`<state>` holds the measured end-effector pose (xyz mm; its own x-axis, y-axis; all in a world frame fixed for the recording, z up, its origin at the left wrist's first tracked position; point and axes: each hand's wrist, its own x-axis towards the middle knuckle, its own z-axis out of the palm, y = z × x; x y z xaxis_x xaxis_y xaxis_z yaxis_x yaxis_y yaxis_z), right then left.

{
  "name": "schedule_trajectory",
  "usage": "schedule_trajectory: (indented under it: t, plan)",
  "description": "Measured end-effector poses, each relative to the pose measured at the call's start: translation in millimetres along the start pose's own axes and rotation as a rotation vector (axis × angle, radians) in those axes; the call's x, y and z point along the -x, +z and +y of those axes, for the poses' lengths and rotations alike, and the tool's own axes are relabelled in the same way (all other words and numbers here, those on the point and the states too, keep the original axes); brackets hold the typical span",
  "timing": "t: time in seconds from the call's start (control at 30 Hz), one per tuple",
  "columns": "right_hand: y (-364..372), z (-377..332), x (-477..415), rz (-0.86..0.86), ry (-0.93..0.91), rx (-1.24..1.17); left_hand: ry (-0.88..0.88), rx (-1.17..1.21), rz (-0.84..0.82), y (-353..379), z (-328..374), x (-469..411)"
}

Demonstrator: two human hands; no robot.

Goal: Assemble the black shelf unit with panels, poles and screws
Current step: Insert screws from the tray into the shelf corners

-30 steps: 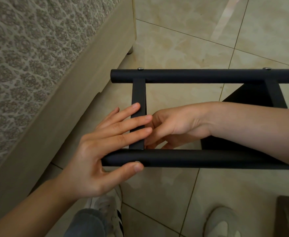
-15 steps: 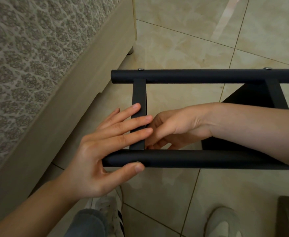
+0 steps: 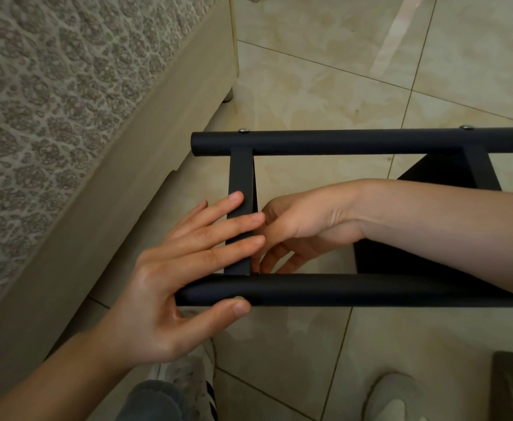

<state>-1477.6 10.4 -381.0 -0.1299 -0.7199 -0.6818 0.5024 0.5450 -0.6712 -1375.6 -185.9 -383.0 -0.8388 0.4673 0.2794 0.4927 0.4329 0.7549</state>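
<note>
Almost nothing has shifted in the last second. My left hand still lies flat, fingers straight across the panel, thumb pressed on the near pole just below them. My right hand sits just past my left fingertips, fingers curled down into the corner where panel meets pole; whether they pinch anything I cannot tell. Beyond both hands, the far pole already carries screws. I judge this near joint is still being fastened.
</note>
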Motion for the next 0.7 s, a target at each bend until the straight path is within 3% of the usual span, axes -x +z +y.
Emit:
schedule_trajectory:
  t: [0.7]
  plan:
    - [-1.5, -4.9, -1.8, -0.045, 0.030, 0.010, -0.002, -0.003, 0.002, 0.7, 0.4, 0.6]
